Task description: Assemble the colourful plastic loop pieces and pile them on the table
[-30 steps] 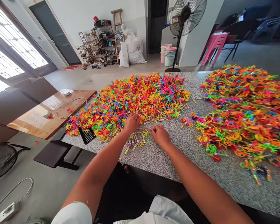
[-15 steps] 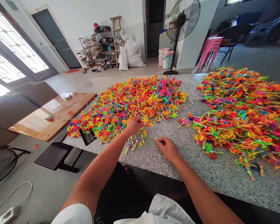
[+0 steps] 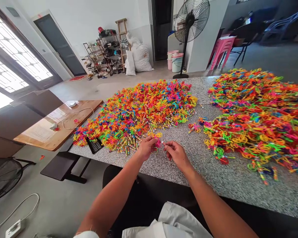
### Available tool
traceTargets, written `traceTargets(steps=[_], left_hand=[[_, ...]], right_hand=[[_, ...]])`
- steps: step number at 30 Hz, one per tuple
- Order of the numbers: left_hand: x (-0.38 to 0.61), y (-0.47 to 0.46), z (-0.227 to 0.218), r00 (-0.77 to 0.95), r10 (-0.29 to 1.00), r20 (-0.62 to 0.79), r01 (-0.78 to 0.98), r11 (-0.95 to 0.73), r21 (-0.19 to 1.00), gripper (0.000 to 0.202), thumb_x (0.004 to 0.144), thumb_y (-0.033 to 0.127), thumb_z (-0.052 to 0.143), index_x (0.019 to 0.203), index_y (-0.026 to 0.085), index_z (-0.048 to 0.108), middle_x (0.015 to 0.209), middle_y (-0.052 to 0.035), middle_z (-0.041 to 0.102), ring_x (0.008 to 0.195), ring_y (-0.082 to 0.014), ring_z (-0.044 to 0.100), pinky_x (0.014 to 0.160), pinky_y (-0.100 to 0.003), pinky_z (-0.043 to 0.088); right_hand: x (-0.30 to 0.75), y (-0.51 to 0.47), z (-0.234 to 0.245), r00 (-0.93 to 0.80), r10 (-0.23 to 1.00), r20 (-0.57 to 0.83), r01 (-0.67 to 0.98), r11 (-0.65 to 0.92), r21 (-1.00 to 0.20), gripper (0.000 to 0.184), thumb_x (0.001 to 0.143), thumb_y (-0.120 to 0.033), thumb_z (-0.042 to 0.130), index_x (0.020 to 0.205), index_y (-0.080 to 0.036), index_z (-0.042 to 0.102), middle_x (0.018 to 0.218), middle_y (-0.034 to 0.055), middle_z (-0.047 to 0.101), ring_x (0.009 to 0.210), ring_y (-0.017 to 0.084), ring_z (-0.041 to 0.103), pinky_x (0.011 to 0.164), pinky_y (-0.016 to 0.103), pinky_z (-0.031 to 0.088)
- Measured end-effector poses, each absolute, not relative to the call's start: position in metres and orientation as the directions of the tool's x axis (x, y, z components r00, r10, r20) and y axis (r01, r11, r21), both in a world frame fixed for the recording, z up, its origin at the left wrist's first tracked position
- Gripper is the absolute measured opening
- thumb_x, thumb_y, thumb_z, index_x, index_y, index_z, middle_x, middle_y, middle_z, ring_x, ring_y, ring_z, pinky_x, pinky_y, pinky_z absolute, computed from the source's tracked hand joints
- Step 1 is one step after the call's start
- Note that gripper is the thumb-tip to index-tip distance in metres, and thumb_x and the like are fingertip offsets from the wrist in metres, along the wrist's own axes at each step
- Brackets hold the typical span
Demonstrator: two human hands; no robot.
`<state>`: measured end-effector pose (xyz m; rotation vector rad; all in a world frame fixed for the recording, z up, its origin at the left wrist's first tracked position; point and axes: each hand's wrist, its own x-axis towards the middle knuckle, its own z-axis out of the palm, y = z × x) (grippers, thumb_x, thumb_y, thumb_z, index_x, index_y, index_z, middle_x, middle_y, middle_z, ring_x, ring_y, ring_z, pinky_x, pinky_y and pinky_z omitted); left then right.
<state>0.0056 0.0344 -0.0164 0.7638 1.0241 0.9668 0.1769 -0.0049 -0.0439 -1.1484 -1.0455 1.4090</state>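
Note:
My left hand [image 3: 147,148] is closed in a pinch on a small pink plastic piece [image 3: 158,143], just above the speckled stone table [image 3: 161,167]. Facing it, my right hand [image 3: 175,153] pinches a small white-ended piece [image 3: 163,142], its body mostly covered by my fingers. The two pieces are close together; whether they touch I cannot tell. Beyond my hands spreads a large heap of bright plastic pieces [image 3: 144,105], many with ring-shaped parts. Along its near edge lie several short patterned tubes [image 3: 129,142].
Another heap of similar pieces [image 3: 258,119] covers the table's right side. A black slotted tray [image 3: 95,145] stands at the left heap's edge. To the left is a wooden board [image 3: 52,122] with a cable. A standing fan [image 3: 190,21] rises behind the table.
My left hand has drawn back from the heap's edge towards my right hand, now with a pink piece. My right hand has shifted slightly, still pinching the white-ended piece.

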Motion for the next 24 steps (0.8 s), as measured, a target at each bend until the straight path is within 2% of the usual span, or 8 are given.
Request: traceTargets(steps=[4,8,16,21,24], left_hand=[[0.006,0.029,-0.016,0.242,0.912,-0.331,-0.245,0.388,0.888,0.042,0.066,0.043,0.089,0.087,0.015,0.066,0.078,-0.0011,0.065,0.064,-0.0093,0.061,0.054,-0.021,0.048],[0.007,0.024,-0.014,0.304,0.896,-0.325,-0.256,0.405,0.878,0.045,0.066,0.045,0.091,0.089,0.015,0.067,0.082,-0.0019,0.067,0.069,-0.0107,0.064,0.057,-0.021,0.050],[0.010,0.020,-0.013,0.365,0.866,-0.342,-0.278,0.452,0.847,0.044,0.066,0.043,0.092,0.091,0.015,0.069,0.080,-0.0009,0.065,0.066,-0.0091,0.061,0.057,-0.021,0.049],[0.008,0.019,-0.013,0.401,0.812,-0.425,-0.151,0.516,0.843,0.044,0.064,0.045,0.092,0.083,0.013,0.068,0.074,-0.0015,0.064,0.061,-0.0089,0.058,0.057,-0.023,0.046],[0.010,0.017,-0.010,0.383,0.823,-0.419,-0.089,0.484,0.870,0.044,0.065,0.048,0.090,0.079,0.013,0.067,0.072,-0.0027,0.064,0.061,-0.0095,0.057,0.057,-0.024,0.043]], right_hand=[[0.181,-0.006,-0.046,-0.019,0.994,-0.111,-0.213,-0.112,-0.971,0.035,0.078,-0.051,0.076,0.094,-0.021,0.067,0.076,-0.0009,0.066,0.054,0.011,0.053,0.043,0.024,0.042],[0.185,-0.008,-0.044,-0.061,0.993,-0.096,-0.275,-0.109,-0.955,0.033,0.077,-0.047,0.078,0.093,-0.020,0.069,0.074,-0.0016,0.064,0.055,0.011,0.052,0.044,0.023,0.042],[0.186,-0.012,-0.041,-0.082,0.986,-0.143,-0.427,-0.165,-0.889,0.034,0.070,-0.045,0.085,0.089,-0.021,0.070,0.073,-0.0017,0.064,0.055,0.011,0.051,0.045,0.024,0.043],[0.195,-0.012,-0.043,-0.181,0.967,-0.181,-0.474,-0.247,-0.845,0.032,0.070,-0.043,0.087,0.088,-0.020,0.073,0.070,-0.0024,0.062,0.052,0.009,0.048,0.045,0.023,0.042],[0.200,-0.013,-0.042,-0.222,0.952,-0.208,-0.472,-0.292,-0.832,0.033,0.068,-0.042,0.088,0.086,-0.020,0.073,0.070,-0.0017,0.062,0.053,0.009,0.049,0.046,0.023,0.044]])
